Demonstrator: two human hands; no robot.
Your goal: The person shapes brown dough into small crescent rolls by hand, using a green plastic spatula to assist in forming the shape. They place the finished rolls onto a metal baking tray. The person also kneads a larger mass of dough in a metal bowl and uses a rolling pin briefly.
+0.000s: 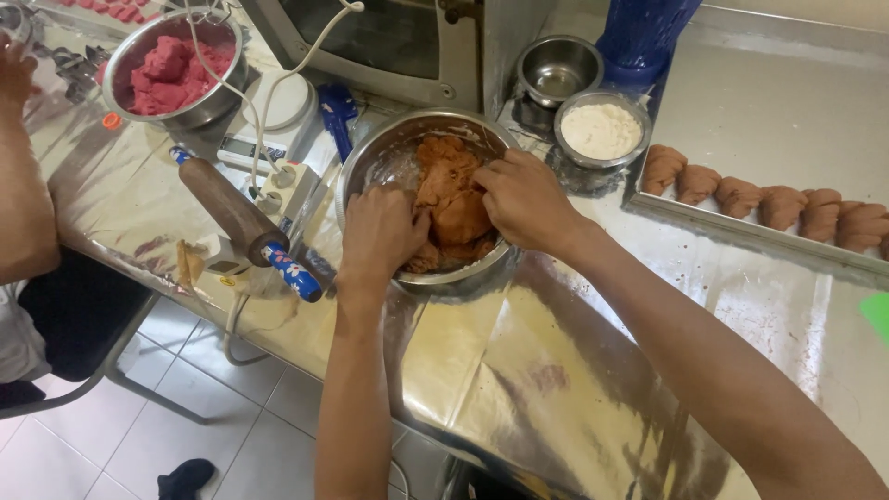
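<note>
A steel bowl (370,162) on the shiny metal table holds a lump of brown dough (451,190). My left hand (380,231) reaches over the bowl's near rim and grips the dough from the left. From the right, my right hand (523,199) presses into the same lump with curled fingers. Both hands are inside the bowl and their fingertips are buried in the dough.
A tray (741,231) with a row of shaped brown dough pieces (782,206) lies at the right. A small bowl of white flour (602,130), an empty steel bowl (558,67), a rolling pin (243,224), a bowl of red dough (171,69) and another person's arm (23,185) are around.
</note>
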